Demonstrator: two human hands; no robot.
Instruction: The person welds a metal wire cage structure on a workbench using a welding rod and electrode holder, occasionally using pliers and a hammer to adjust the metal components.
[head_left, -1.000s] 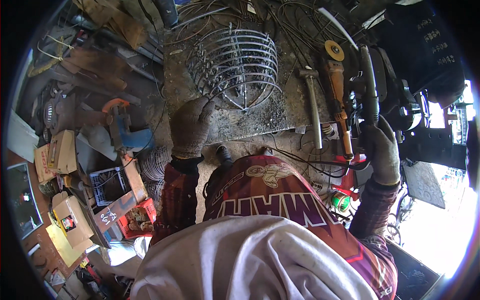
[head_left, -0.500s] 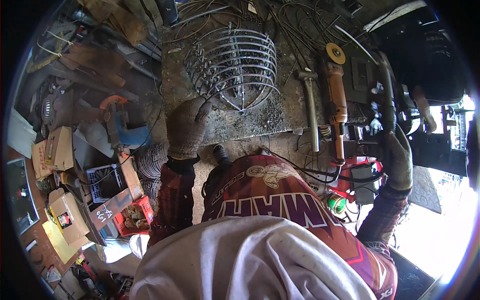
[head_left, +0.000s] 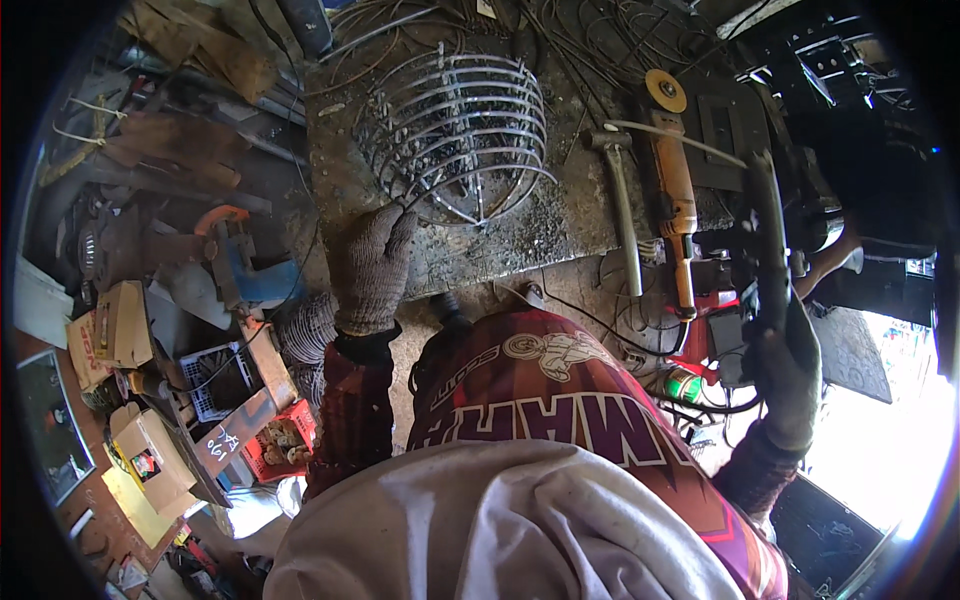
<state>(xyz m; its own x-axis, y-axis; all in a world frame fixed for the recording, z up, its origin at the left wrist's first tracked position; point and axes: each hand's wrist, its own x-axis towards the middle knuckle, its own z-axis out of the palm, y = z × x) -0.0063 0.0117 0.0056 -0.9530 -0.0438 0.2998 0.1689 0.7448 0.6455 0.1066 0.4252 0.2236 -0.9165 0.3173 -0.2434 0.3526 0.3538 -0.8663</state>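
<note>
I see a grey metal cage (head_left: 461, 130), curved ribs dully shining, on the gritty worktop (head_left: 590, 225), just beyond the fingers of the left hand (head_left: 370, 270), which pinch its near rod. The right hand (head_left: 785, 370) has fingers wrapped round a dark handle (head_left: 768, 220), a pale stick (head_left: 680, 140) jutting ahead of them.

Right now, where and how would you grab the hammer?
Hammer: probably by the handle's near end, coming from the person's side. It points toward the body and appears to jut past the bench; the angle grinder lies close along its right.
</note>
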